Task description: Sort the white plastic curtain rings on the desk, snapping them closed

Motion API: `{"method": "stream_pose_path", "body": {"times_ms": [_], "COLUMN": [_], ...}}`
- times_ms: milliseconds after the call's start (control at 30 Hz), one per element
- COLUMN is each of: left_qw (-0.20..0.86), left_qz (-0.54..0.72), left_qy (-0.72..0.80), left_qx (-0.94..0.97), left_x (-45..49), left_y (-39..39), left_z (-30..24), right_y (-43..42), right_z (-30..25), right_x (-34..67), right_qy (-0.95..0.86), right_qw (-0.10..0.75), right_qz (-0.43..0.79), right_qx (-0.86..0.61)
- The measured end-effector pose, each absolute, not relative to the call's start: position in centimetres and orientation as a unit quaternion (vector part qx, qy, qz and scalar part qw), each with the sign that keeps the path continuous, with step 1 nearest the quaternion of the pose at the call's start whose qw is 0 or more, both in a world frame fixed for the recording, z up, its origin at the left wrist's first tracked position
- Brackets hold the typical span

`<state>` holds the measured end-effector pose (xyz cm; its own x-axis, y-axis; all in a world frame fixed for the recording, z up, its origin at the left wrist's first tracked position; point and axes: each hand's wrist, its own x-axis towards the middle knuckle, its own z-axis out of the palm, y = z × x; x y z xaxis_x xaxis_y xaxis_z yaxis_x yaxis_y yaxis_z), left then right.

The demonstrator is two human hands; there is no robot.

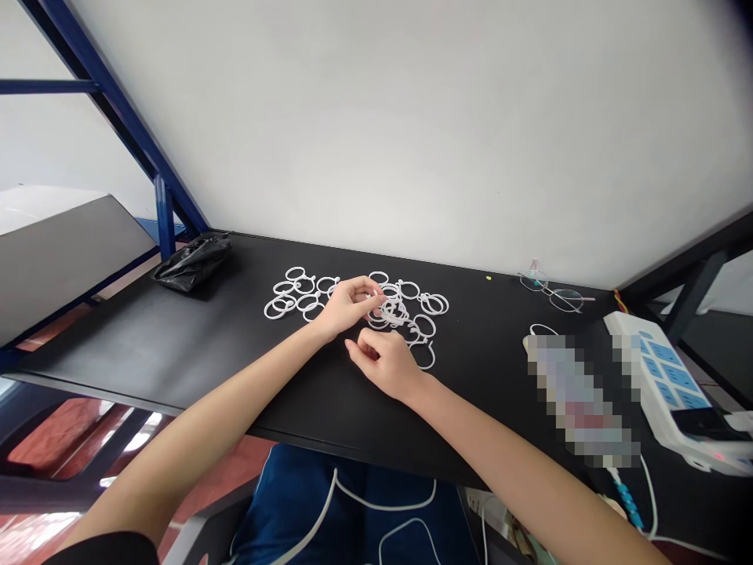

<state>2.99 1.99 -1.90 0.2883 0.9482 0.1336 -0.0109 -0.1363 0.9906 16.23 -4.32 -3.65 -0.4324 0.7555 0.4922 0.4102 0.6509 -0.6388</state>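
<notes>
Many white curtain rings with small knobs lie on the black tabletop (223,337). One loose group of rings (285,289) is spread left of my hands, and a denser pile of rings (423,326) lies on the right. At the pile's left edge, my left hand (351,304) has its fingers curled and its thumb and fingertips pinched on a white ring. Just in front of it, nearer to me, my right hand (391,359) is closed, its fingers folded in and thumb pointing left. Whatever it may hold is hidden. Rings lie directly behind its knuckles.
A crumpled black plastic bag (194,261) lies at the back left. Eyeglasses (553,292) rest near the wall on the right. A blurred-out phone-like object (576,392) with a cable and a white power strip (664,377) sit at the right. Blue metal framing (118,86) rises on the left.
</notes>
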Motion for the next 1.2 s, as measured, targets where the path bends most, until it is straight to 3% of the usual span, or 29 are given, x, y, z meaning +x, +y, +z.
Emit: {"method": "stream_pose_path", "body": {"times_ms": [267, 700, 933, 1200], "left_qw": [0.579, 0.608, 0.587, 0.446], "left_qz": [0.465, 0.539, 0.526, 0.593], "left_qy": [0.370, 0.365, 0.381, 0.471], "left_qx": [0.558, 0.454, 0.484, 0.477], "left_x": [3.1, 2.6, 2.7, 2.7], "left_y": [1.8, 2.1, 2.0, 2.4], "left_z": [-1.4, -0.7, -0.7, -0.9], "right_y": [-4.3, -3.8, -3.1, -3.9], "right_z": [-3.5, -3.5, -3.8, -3.5], "right_x": [16.2, 16.3, 16.3, 16.1], "right_qy": [-0.816, -0.666, -0.657, -0.695], "right_qw": [0.388, 0.607, 0.552, 0.564], "right_qz": [0.236, 0.189, 0.248, 0.256], "right_qx": [-0.356, -0.390, -0.449, -0.365]}}
